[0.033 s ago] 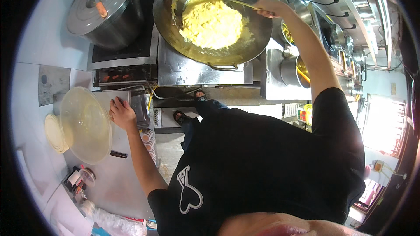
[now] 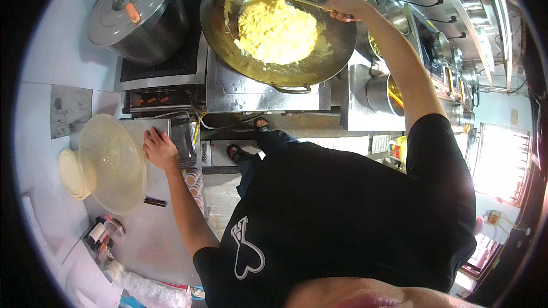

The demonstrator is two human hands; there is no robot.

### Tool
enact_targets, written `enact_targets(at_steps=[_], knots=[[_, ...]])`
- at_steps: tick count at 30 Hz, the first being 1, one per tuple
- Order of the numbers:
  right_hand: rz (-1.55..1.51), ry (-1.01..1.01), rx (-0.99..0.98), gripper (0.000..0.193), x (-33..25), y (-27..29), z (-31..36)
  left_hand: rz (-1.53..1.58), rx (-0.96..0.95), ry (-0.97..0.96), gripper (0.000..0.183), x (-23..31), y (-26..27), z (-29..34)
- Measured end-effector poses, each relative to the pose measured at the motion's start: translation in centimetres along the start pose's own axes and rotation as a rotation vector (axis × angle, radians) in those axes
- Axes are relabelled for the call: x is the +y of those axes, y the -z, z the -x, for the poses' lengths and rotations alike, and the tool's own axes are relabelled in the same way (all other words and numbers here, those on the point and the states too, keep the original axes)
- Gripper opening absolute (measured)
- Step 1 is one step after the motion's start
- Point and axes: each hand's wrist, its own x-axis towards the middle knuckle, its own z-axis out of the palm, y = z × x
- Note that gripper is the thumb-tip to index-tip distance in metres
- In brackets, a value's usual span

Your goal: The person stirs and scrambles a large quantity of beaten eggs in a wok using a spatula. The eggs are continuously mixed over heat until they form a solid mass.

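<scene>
My right hand (image 2: 345,8) is closed round the yellowish handle of a long-handled stirring tool (image 2: 311,3). The tool's head is coated in egg, so its shape is hard to tell. It rests in a large wok (image 2: 334,51) against a heap of yellow scrambled egg (image 2: 277,34). Paler bits cling to the wok's far side. My left hand (image 2: 161,149) lies on the steel counter (image 2: 171,239), fingers stretched out, holding nothing I can see. Beside it stands a big translucent plastic bowl (image 2: 114,165) with yellowish residue; a dark handle (image 2: 155,201) pokes out at its near edge.
A large lidded stockpot (image 2: 151,43) with a ladle (image 2: 127,0) on top stands far left. Right of the wok is a metal pot (image 2: 379,92). A dark metal container (image 2: 182,144) sits beside my left hand. Stacked cups (image 2: 194,185) line the counter edge.
My right hand has shifted slightly left and away from me, pushing the stirring tool's head a little left in the egg. My left hand stays put.
</scene>
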Motion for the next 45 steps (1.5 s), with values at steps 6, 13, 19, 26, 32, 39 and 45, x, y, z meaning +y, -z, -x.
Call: enact_targets(at_steps=[6, 13, 19, 26, 32, 39, 45], knots=[[0.482, -0.006, 0.061, 0.029, -3.2, 7.9, 1.1, -0.008, -0.042, 0.026, 0.043, 0.0, 0.9, 0.2], [0.208, 0.024, -0.077, 0.031, -0.4, 8.6, -3.3, -0.004, -0.065, 0.02, 0.043, 0.9, 0.4, -0.3], [0.691, 0.17, 0.068, 0.029, -6.6, 6.9, -2.3, -0.016, -0.046, 0.021, 0.044, -0.4, 1.1, 0.6], [0.728, 0.308, 0.083, 0.029, -3.9, 6.2, -8.1, 0.029, -0.053, 0.028, 0.043, 0.3, 0.9, 0.2], [0.881, 0.514, 0.127, 0.028, -7.2, 6.2, -4.6, 0.029, -0.078, 0.05, 0.044, 0.2, 1.4, 0.3], [1.142, 0.812, 0.074, 0.032, -7.3, 3.4, -6.2, 0.013, -0.062, 0.053, 0.044, 0.3, 1.0, 0.3], [1.081, 0.496, 0.054, 0.028, -6.5, 8.3, -2.0, 0.021, -0.074, 0.053, 0.045, 0.5, 1.3, 0.0]])
